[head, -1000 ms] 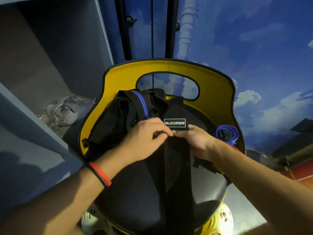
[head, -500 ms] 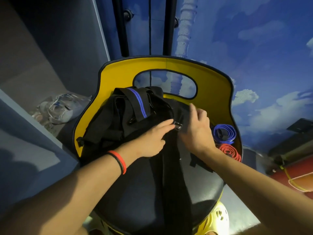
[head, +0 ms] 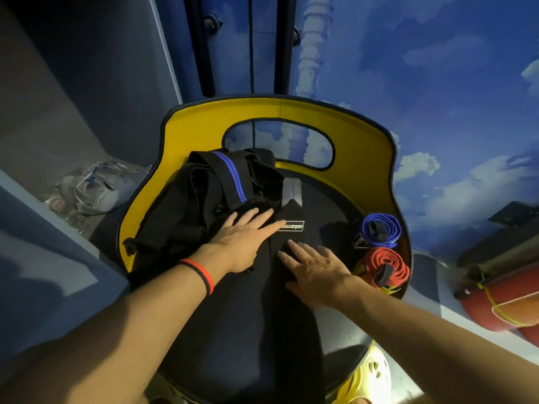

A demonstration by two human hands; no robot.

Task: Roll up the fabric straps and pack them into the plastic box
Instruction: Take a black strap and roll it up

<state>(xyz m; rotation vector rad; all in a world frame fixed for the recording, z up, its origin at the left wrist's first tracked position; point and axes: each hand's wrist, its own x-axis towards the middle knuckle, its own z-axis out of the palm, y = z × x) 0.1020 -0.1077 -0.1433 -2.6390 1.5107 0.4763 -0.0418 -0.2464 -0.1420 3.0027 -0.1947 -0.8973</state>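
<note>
Two straps look finished: a tightly coiled blue fabric strap (head: pixel 379 231) and a coiled red fabric strap (head: pixel 384 266) sit side by side, touching or nearly so, at the right edge of the round black seat pad of a yellow-backed chair (head: pixel 291 330). A third, a long flat black fabric strap with a small white-lettered label (head: pixel 290 226), lies stretched out along the middle of the seat toward the viewer, not yet rolled. The left hand (head: pixel 242 237) rests flat and open with its fingertips at the label end, partly on a heap of loose black webbing with a blue stripe (head: pixel 204 205) piled at the back left of the seat; the right hand (head: pixel 316 268) lies spread and open on the strap just below the label, grasping nothing. So the rolling seems roughly midway, with the heap likely still to be sorted. No plastic box is visible, so no packing can be confirmed.
</note>
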